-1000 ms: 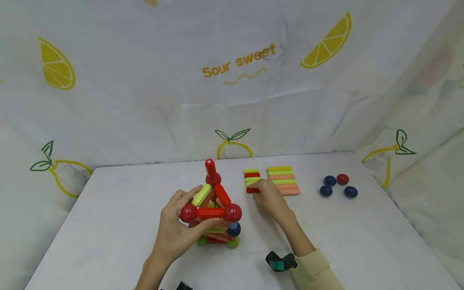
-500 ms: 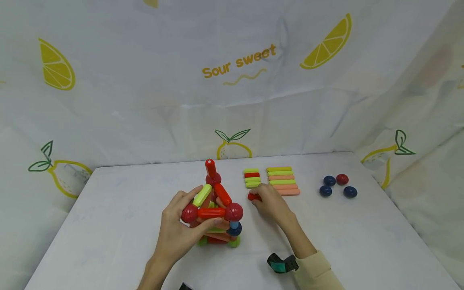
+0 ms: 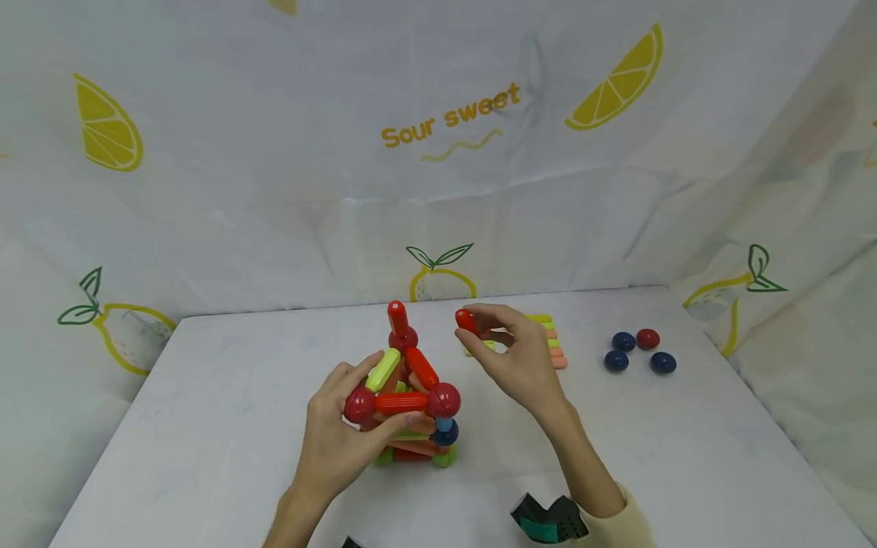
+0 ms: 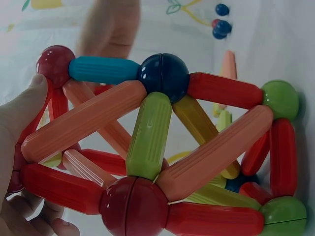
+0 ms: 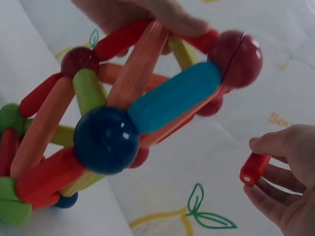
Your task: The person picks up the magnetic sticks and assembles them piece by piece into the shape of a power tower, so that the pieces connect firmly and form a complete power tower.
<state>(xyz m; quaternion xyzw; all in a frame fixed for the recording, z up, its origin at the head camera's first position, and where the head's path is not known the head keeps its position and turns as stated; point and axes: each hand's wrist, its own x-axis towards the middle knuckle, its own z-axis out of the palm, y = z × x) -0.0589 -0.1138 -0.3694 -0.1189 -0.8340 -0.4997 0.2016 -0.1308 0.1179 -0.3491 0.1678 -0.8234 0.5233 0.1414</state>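
A framework of coloured rods and balls stands on the table in front of me, with green balls at its base and a short red rod pointing up at the back. My left hand grips its upper left side, thumb across the front, near a dark red ball. In the left wrist view a blue rod joins that ball to a dark blue one. My right hand pinches a short red rod between thumb and fingers, raised to the right of the framework and apart from it.
Long yellow and orange rods lie in a row behind my right hand, partly hidden. A short yellow-green rod shows under the hand. Several loose balls, dark blue and red, lie on the right. A printed cloth hangs behind.
My right hand has drawn a short red rod from the row of short rods, then lifted it up off the table. My left hand and the framework have barely moved.
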